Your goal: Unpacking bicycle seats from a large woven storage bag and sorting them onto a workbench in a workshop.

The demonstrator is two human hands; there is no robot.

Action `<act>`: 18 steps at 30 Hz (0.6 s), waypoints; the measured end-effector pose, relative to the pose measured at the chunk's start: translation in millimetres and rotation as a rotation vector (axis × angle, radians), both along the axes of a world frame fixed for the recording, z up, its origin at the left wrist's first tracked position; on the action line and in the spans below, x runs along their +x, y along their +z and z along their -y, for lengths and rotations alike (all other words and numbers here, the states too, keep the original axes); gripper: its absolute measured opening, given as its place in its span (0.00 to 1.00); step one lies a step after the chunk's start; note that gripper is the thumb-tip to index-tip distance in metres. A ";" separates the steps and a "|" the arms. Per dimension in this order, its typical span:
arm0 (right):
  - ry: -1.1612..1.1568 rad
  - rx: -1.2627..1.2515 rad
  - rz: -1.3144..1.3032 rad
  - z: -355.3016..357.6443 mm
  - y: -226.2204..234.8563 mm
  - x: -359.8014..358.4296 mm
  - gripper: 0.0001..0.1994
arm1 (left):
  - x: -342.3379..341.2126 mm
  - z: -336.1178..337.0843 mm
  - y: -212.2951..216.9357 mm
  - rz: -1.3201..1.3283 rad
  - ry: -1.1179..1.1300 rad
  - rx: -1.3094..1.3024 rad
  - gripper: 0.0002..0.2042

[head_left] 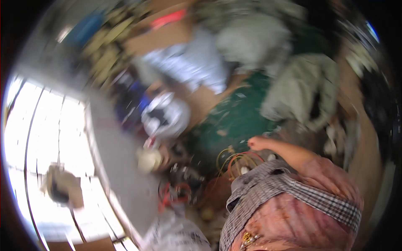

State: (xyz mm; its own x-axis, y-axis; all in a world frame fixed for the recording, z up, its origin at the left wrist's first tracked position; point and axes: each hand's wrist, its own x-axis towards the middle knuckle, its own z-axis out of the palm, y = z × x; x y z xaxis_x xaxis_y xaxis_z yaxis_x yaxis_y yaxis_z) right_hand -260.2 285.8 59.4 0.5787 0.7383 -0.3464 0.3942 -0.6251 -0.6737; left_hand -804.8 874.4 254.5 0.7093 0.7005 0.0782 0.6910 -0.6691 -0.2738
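My right hand (257,143) is held out in front of my body, at the end of a bare forearm. Its fingers look curled in, and nothing shows sticking out of them; motion blur hides the detail. Below it, and apart from it, lie loops of orange and yellow hose (240,160). Beyond the hand spreads a dark green floor covering (236,113) strewn with small scraps. A checked apron (261,190) over a pink top covers my front. My left hand is out of view.
Ahead stand a large pale sack (253,42), a greyish sack (299,90), a silvery-white bag (194,62) and a cardboard box (161,37). Left of the green covering sit a white bag-lined bucket (178,117) and a red cord (173,194). A bright barred window (46,134) lies far left.
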 end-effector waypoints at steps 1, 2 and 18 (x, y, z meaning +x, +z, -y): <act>-0.077 -0.026 -0.003 8.2 9.3 -1.6 0.07 | 72.1 -25.3 -6.0 0.040 -0.125 -0.020 0.12; -0.120 0.023 0.032 26.0 19.3 -2.4 0.08 | 136.6 -35.7 -15.2 0.084 -0.230 -0.046 0.12; -1.174 -0.109 0.640 340.6 60.5 68.0 0.04 | 468.8 187.9 -30.0 0.705 -0.529 -0.238 0.11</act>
State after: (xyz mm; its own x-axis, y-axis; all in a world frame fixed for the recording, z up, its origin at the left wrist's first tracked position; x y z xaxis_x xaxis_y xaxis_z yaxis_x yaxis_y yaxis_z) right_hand -192.2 -54.8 119.9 0.9277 -0.3170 0.1970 -0.1836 -0.8471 -0.4988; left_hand -336.0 686.5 224.6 0.7852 0.3504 0.5106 0.2325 -0.9310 0.2814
